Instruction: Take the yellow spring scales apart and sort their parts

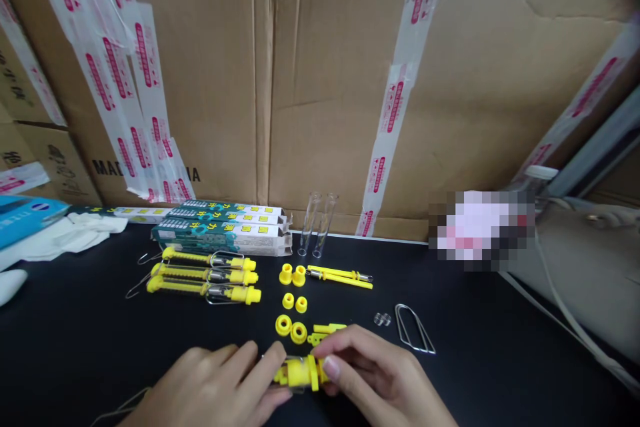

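My left hand is closed around a tubular spring scale, with much of its body hidden under the fingers. At its yellow end, my right hand pinches the yellow end piece between thumb and fingers. A thin wire hook shows at the left, below my left wrist. Just beyond my fingertips lie flat yellow parts and two yellow rings. Small yellow caps and larger flanged caps stand farther back.
Three assembled spring scales lie at left, in front of printed boxes. Two clear tubes stand behind yellow rods with springs. Clear rings and wire loops lie right. Cardboard walls the back; white cloth lies left.
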Motion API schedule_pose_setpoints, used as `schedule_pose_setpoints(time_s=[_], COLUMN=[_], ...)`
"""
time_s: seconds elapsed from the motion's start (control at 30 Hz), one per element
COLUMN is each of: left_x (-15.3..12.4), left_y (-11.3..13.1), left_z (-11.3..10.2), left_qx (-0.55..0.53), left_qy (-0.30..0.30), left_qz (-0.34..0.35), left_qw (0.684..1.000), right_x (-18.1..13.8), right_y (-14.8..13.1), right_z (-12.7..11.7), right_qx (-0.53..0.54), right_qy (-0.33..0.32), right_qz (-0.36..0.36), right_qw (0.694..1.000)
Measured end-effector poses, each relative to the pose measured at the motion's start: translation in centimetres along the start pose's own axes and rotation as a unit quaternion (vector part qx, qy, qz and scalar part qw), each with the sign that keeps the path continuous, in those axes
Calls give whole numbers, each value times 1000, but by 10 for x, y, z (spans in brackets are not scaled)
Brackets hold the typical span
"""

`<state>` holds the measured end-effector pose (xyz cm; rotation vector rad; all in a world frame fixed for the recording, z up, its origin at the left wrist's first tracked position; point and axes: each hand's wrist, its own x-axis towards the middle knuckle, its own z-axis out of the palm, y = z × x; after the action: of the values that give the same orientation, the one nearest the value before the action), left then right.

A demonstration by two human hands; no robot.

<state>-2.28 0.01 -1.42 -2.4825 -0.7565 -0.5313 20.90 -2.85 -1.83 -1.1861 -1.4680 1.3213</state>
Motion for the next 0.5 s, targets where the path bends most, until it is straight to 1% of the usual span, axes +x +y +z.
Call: schedule_pose_setpoints(time_s=[0.07,0.13,0.2,0.3,0.37,0.5], left_x=[0,-1,-1,-1,-1,-1], left_y=[1,1,1,0,-1,-1], left_z=[0,1,1,2,2,3], left_qx=[-2,-6,-6,3,0,-12], left_qy=[15,29,36,37,43,63], left_qz=[-7,-12,-12,-15,-14,-14], left_qw=[1000,999,999,999,999,998], right_x=[-1,-2,-3,-3,-3,-1], right_y=[1,5,8,6,1,-5], right_z=[0,2,5,7,7,3], right_qx=[-18,-14,0,8,17,50], right_qy=[-19,-28,-6,43,52,16], right_qz=[11,26,19,-24,-43,-32], right_qw=[1000,999,1000,999,998,998])
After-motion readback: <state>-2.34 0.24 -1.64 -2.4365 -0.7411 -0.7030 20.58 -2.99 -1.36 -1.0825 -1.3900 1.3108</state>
